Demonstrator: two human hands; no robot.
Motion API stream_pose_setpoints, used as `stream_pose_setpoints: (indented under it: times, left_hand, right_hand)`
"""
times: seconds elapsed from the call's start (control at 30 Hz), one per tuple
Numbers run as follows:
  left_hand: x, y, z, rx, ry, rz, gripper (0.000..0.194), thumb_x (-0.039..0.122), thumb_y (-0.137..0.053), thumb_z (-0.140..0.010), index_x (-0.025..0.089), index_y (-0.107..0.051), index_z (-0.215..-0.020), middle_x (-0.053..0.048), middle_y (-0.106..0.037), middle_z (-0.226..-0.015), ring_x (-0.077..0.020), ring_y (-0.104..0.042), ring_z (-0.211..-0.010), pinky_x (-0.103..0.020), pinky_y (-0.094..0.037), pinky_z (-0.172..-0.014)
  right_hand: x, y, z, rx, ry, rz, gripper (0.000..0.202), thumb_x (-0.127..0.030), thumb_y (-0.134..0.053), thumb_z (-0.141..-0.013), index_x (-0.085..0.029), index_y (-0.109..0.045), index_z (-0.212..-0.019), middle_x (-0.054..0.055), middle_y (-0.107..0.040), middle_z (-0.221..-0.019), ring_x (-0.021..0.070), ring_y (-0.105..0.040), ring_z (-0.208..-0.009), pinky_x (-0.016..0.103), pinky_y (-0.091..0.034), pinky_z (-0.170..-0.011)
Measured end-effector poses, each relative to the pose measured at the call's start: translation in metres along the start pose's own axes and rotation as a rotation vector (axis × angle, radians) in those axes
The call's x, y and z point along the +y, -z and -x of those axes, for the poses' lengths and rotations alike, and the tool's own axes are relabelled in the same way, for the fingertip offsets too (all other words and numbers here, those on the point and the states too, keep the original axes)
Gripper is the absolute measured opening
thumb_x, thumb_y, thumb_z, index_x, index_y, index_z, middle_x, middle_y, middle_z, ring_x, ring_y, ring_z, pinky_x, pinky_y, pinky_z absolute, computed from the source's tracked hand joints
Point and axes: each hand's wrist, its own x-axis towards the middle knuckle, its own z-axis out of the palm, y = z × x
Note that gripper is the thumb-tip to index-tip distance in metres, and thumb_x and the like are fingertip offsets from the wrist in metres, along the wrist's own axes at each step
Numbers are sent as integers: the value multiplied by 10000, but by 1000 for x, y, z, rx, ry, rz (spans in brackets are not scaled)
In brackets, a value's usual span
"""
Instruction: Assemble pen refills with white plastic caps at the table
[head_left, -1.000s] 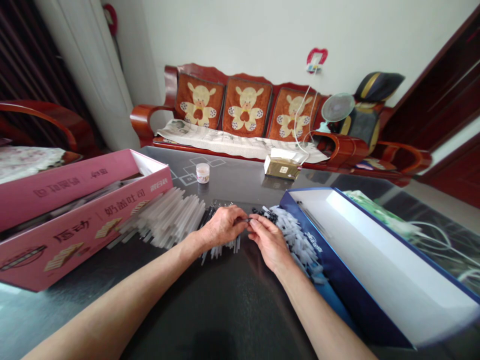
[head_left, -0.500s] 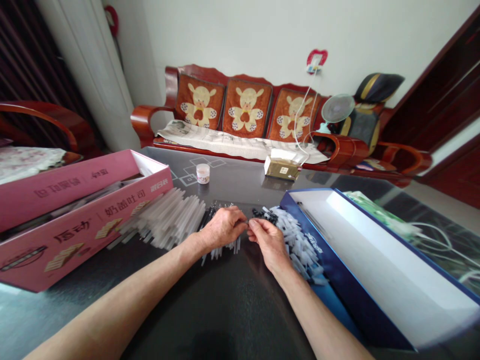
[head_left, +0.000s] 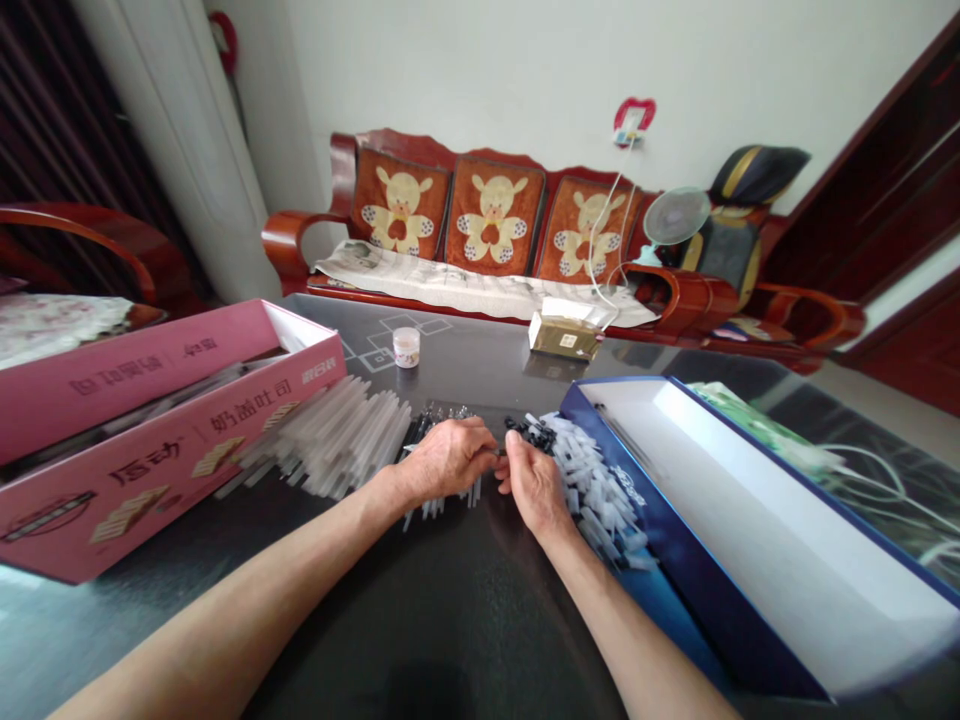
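My left hand [head_left: 453,458] is closed, its fingertips pinching something too small to make out, above a bundle of thin dark and clear sticks. My right hand [head_left: 534,484] meets it fingertip to fingertip, also closed on something I cannot make out. Left of my hands lie many translucent tubes [head_left: 352,440] in a fanned heap. Just beyond my right hand is a small heap of black pieces [head_left: 534,432]. Beside it, a pile of short whitish translucent pieces [head_left: 600,490] reaches down along the blue box.
A pink box [head_left: 172,440] stands at the left and an open blue box [head_left: 757,520] at the right. Farther back on the dark table [head_left: 450,620] are a small cup [head_left: 406,348] and a tissue box [head_left: 564,336]. A green bag [head_left: 765,430] lies beyond the blue box.
My right hand has tilted and turned slightly, its thumb now pointing more upward. My left hand has shifted only a little, and the fingertips still meet.
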Motion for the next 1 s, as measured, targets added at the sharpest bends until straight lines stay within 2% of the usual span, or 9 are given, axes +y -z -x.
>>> stream_pose_setpoints:
  times: [0.17, 0.3, 0.5, 0.6, 0.77, 0.87, 1.0]
  left_hand:
    - [-1, 1, -1, 8, 39, -38, 167, 223, -500, -848, 164, -656, -854, -30, -598, -769, -139, -585, -706, -237, -443, -658]
    - [-1, 1, -1, 3, 27, -57, 182, 229, -487, -856, 164, -655, -832, -34, -593, -765, -141, -584, -707, -239, -443, -659]
    - [2, 2, -1, -37, -28, -93, 213, 225, -450, -876, 165, -638, -795, -37, -582, -777, -138, -575, -717, -235, -445, -678]
    - [1, 1, -1, -34, -8, -111, 201, 221, -453, -872, 157, -636, -815, -38, -578, -778, -138, -572, -710, -234, -446, -671]
    - [-4, -3, 0, -16, 0, -121, 192, 226, -458, -869, 161, -639, -858, -39, -586, -794, -140, -576, -722, -235, -446, -676]
    - [-4, -3, 1, -17, -13, -125, 200, 230, -452, -873, 164, -635, -828, -38, -582, -790, -138, -573, -719, -233, -444, -672]
    - [-1, -1, 1, -38, -19, -129, 201, 222, -448, -870, 163, -629, -808, -37, -579, -786, -138, -572, -712, -232, -444, -669]
  right_hand:
    - [0, 4, 2, -34, 69, -86, 342, -509, -478, -825, -189, -576, -898, 18, -649, -735, 128, -573, -525, 232, -481, -499]
    - [0, 5, 2, -76, 77, -102, 267, -450, -507, -816, -195, -583, -844, 4, -640, -700, 122, -565, -528, 228, -474, -519]
    - [2, 2, 1, -37, 63, -34, 434, -585, -438, -828, -202, -560, -663, 11, -613, -617, 134, -566, -495, 234, -446, -485]
    - [2, 2, 1, -17, 61, -38, 435, -584, -417, -841, -201, -571, -703, 14, -615, -619, 144, -578, -494, 241, -451, -479]
    - [-1, 5, 3, -55, 88, -77, 283, -466, -474, -835, -204, -579, -824, 1, -636, -678, 131, -575, -519, 231, -464, -504]
    - [-2, 5, 2, -61, 92, -56, 282, -457, -479, -830, -202, -584, -772, 1, -637, -668, 127, -573, -521, 225, -457, -505]
    - [0, 2, 1, -27, 74, -8, 404, -550, -452, -825, -202, -568, -655, 15, -627, -617, 134, -571, -493, 234, -449, -485]
